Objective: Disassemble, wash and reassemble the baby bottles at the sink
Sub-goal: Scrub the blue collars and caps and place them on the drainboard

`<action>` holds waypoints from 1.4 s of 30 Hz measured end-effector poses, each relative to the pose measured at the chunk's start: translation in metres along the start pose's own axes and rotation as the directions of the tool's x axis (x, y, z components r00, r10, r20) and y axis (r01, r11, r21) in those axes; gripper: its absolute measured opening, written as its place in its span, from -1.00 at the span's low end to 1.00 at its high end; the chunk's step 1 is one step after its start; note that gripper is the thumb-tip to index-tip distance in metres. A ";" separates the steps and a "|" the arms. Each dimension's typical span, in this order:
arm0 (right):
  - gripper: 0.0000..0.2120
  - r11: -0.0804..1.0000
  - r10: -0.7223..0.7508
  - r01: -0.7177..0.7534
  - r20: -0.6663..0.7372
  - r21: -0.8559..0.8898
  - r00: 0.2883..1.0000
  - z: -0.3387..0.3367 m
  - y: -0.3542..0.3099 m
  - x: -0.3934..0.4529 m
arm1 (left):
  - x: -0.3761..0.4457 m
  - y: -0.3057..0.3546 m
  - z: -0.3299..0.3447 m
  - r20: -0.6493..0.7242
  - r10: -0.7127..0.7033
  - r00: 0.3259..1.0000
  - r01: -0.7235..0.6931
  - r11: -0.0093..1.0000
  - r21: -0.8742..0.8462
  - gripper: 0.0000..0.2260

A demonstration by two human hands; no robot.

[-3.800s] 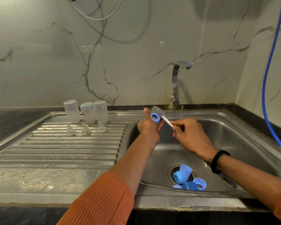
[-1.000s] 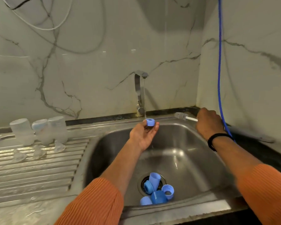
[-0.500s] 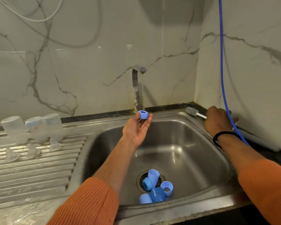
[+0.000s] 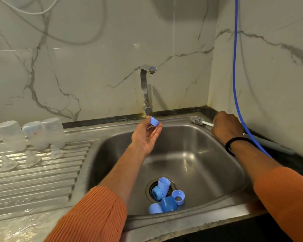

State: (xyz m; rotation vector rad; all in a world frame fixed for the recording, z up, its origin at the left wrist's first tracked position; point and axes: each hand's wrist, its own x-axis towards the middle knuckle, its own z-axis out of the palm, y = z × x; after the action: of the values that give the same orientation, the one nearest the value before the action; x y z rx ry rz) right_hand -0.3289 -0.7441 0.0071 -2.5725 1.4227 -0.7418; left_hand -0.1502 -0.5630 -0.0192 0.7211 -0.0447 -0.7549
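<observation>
My left hand (image 4: 145,137), palm up, holds a small blue bottle ring (image 4: 154,122) at its fingertips under the thin stream from the tap (image 4: 146,88). My right hand (image 4: 226,127) grips the white handle of a grey bottle brush (image 4: 197,120) at the sink's back right rim. Several blue caps and rings (image 4: 165,198) lie over the drain of the steel sink (image 4: 208,154). Three clear bottles (image 4: 33,133) stand upside down on the drainboard with three clear teats (image 4: 31,157) in front of them.
A blue hose (image 4: 235,75) hangs down the right wall behind my right wrist. The ribbed drainboard (image 4: 35,179) to the left is wet. A dark counter strip (image 4: 205,110) runs behind the sink below the marble wall.
Since the brushing of the ring, my right hand has carried the brush to the sink's back right rim. My left hand has brought the ring under the running tap.
</observation>
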 end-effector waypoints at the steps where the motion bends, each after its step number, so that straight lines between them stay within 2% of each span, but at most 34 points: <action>1: -0.85 1.000 -0.010 0.010 -0.007 0.002 1.000 0.000 -0.001 -0.001 | 0.000 0.000 0.000 0.003 -0.001 1.000 0.001 1.000 -0.001 -0.63; 8: -0.91 0.999 -0.035 0.034 -0.048 -0.020 0.998 0.006 -0.003 0.000 | 0.001 0.001 0.001 0.013 -0.029 1.000 0.029 0.999 -0.038 -0.69; 11: -0.88 0.999 -0.052 0.051 -0.072 -0.015 0.996 0.010 -0.001 0.002 | 0.003 0.001 0.002 0.016 -0.038 0.999 0.039 0.998 -0.039 -0.67; 15: -0.94 0.996 -0.086 0.083 -0.075 -0.037 0.993 0.015 -0.003 0.004 | 0.004 0.000 0.000 0.008 -0.035 0.999 0.035 0.999 -0.008 -0.64; 17: -0.92 0.995 -0.093 0.089 -0.079 -0.054 0.993 0.016 -0.005 0.004 | 0.005 -0.001 0.001 -0.019 -0.003 1.000 0.004 0.999 0.038 -0.65; 19: -0.90 0.993 -0.099 0.094 -0.075 -0.064 0.992 0.017 -0.005 0.004 | 0.005 -0.004 0.002 -0.034 0.065 0.997 -0.058 0.983 0.174 -0.63; 20: -0.88 0.993 -0.100 0.095 -0.070 -0.069 0.993 0.017 -0.006 0.004 | 0.005 -0.006 0.002 -0.024 0.129 0.991 -0.115 0.945 0.305 -0.60; 21: -0.87 0.993 -0.100 0.096 -0.065 -0.073 0.993 0.017 -0.006 0.004 | 0.006 -0.009 0.000 0.005 0.219 0.976 -0.194 0.853 0.484 -0.56; 23: -0.91 0.992 -0.101 0.096 -0.056 -0.081 0.993 0.016 -0.006 0.004 | 0.007 -0.012 -0.003 0.150 0.430 0.890 -0.370 0.492 0.788 -0.49; 24: -0.94 0.991 -0.105 0.100 -0.055 -0.088 0.993 0.016 -0.006 0.004 | 0.007 -0.013 -0.004 0.231 0.500 0.835 -0.433 0.337 0.836 -0.43; 25: -0.95 0.990 -0.110 0.105 -0.053 -0.095 0.992 0.017 -0.006 0.004 | 0.005 -0.013 -0.003 0.297 0.539 0.788 -0.483 0.243 0.841 -0.36; 27: -0.94 0.987 -0.125 0.119 -0.054 -0.107 0.991 0.017 -0.005 0.005 | 0.003 -0.013 0.000 0.403 0.574 0.712 -0.563 0.126 0.817 -0.23; 30: -0.91 0.986 -0.131 0.124 -0.062 -0.108 0.989 0.017 -0.002 0.006 | 0.001 -0.015 0.001 0.516 0.587 0.624 -0.617 -0.035 0.786 -0.17; 32: -0.87 0.993 -0.106 0.101 -0.086 -0.060 0.991 0.016 0.003 0.009 | 0.000 -0.016 0.001 0.520 0.596 0.612 -0.636 -0.020 0.772 -0.16; 34: -0.82 0.998 -0.055 0.056 -0.127 0.002 0.990 0.014 0.012 0.013 | -0.001 -0.016 0.001 0.493 0.607 0.623 -0.641 0.036 0.766 -0.15; 38: -0.80 0.997 0.062 -0.067 -0.120 -0.032 0.991 0.013 0.023 0.015 | 0.001 -0.016 0.000 0.435 0.621 0.652 -0.626 0.118 0.771 -0.11; 42: -0.77 0.996 0.011 -0.021 -0.119 -0.084 0.993 0.013 0.016 0.012 | 0.002 -0.016 -0.002 0.371 0.642 0.671 -0.614 0.200 0.764 -0.17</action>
State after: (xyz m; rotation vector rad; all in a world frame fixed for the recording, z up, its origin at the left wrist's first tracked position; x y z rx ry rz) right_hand -0.3295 -0.7646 -0.0047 -2.6163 1.5400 -0.8633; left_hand -0.1578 -0.5713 -0.0311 1.5535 -0.7239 0.1982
